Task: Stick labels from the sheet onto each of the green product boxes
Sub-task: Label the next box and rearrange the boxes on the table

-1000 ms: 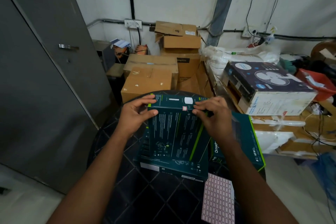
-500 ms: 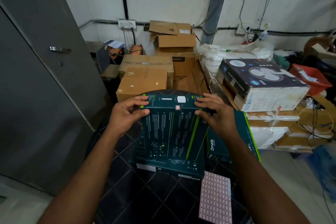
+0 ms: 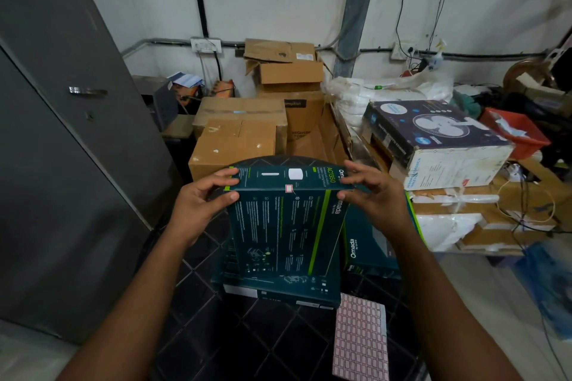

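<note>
Both hands (image 3: 198, 210) (image 3: 376, 199) grip upright green box (image 3: 288, 232) (label (image 3: 289, 188) stuck on).

Both forearms are bare up to the lower frame edge, with no sleeve on either. The left hand (image 3: 198, 207) and the right hand (image 3: 376, 198) are bare, fingers uncovered. The nails are short. Above each hand the wrist is bare too.

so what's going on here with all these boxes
A person is labelling dark green product boxes. Both bare hands, left and right, hold one green box upright by its top corners above a round black table. A small red-bordered label sits on its top edge. The pink label sheet lies on the table beside more green boxes.
</note>
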